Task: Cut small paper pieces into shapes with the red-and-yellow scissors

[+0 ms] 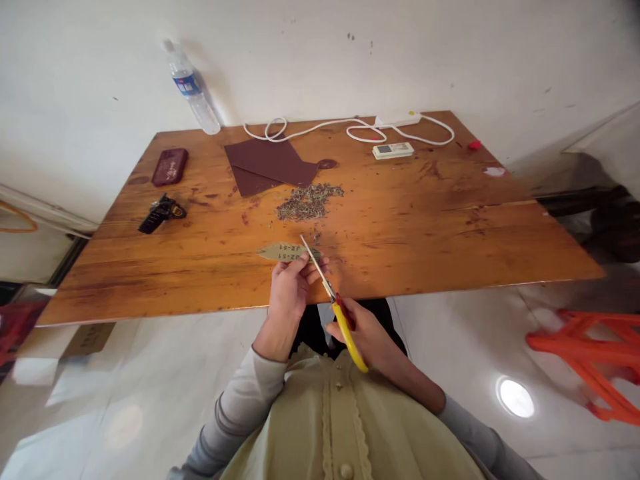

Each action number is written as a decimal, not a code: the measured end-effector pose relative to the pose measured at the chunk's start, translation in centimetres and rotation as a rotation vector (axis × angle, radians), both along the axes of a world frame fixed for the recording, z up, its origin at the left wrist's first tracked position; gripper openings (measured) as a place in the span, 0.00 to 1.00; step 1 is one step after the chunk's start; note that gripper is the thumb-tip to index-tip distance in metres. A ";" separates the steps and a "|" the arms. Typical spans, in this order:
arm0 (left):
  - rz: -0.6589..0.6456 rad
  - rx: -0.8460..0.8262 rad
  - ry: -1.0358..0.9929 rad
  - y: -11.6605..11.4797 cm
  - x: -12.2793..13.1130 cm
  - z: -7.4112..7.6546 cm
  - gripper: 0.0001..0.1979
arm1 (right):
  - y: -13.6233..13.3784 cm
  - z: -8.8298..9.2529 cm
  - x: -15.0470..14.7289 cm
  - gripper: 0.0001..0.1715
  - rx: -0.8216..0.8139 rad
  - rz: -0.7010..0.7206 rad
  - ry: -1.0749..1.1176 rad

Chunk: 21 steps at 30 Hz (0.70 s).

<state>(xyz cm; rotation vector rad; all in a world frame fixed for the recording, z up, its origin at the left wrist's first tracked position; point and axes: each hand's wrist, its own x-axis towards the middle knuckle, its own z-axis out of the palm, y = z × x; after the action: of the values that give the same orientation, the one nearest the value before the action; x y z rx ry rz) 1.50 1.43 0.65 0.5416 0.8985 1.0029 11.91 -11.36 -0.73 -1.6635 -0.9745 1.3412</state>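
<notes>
In the head view, two hands work over the near edge of one wooden bench (450,233). The left hand (290,288) is closed in a pinch, thumb in front, on one greenish strip (281,251) with a pointed left end and two lines of print; the strip is held just inside the bench's near edge. The right hand (369,332) is curled round the handles of one pair of scissors (350,337), whose blades cross in front of the strip; how far they part I cannot tell. Beyond lies one pile of small cuttings (307,202), with dark maroon sheeting (273,160) just behind it. To the left are one bottle (189,90), one dark red case (170,167) and one black clip (156,217); to the right, one white remote (393,151) near one white cord (320,125), and two pinkish-red scraps (495,171)
</notes>
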 end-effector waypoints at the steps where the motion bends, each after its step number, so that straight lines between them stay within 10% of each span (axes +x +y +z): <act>1: 0.019 -0.004 -0.003 0.0 0.0 -0.2 0.10 | 0.0 0.3 0.0 0.15 -0.008 -0.003 -0.038; 21: 0.225 0.306 0.274 1.0 -1.2 -0.8 0.16 | -0.8 -0.7 1.0 0.19 0.231 -0.103 -0.797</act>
<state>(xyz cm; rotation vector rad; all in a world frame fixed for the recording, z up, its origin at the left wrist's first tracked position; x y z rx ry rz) 0.34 2.45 -0.17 0.8657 1.0713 1.3031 12.93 -12.20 -1.46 -2.0575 -1.3924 0.4402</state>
